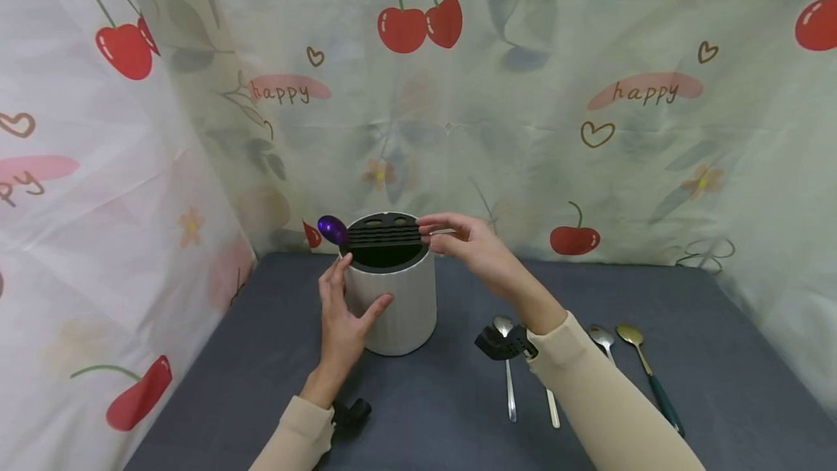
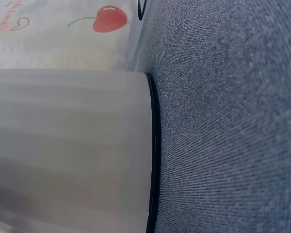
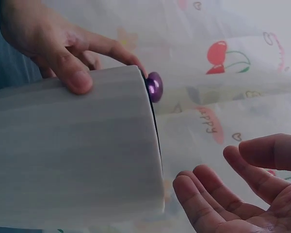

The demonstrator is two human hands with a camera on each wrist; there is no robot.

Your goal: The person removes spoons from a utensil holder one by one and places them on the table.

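Observation:
A white, round utensil holder (image 1: pixel 399 311) with a black slotted top (image 1: pixel 386 240) stands upright on the dark cloth. My left hand (image 1: pixel 343 325) grips its left side, thumb on the front wall and fingertips up at the rim. Beside those fingertips, a shiny purple spoon (image 1: pixel 332 230) shows its bowl above the rim; its handle is hidden inside. Over the right edge of the top, my right hand (image 1: pixel 474 242) hovers with thumb and fingers apart. In the right wrist view nothing shows between the right fingers (image 3: pixel 208 194), which are close to the rim.
Right of the holder lie a silver spoon (image 1: pixel 509 376), another handle (image 1: pixel 552 409) partly under my right forearm, a second silver spoon bowl (image 1: pixel 600 335) and a gold spoon with a dark green handle (image 1: pixel 663 402). A cherry-print curtain (image 1: pixel 445 129) rises behind the table.

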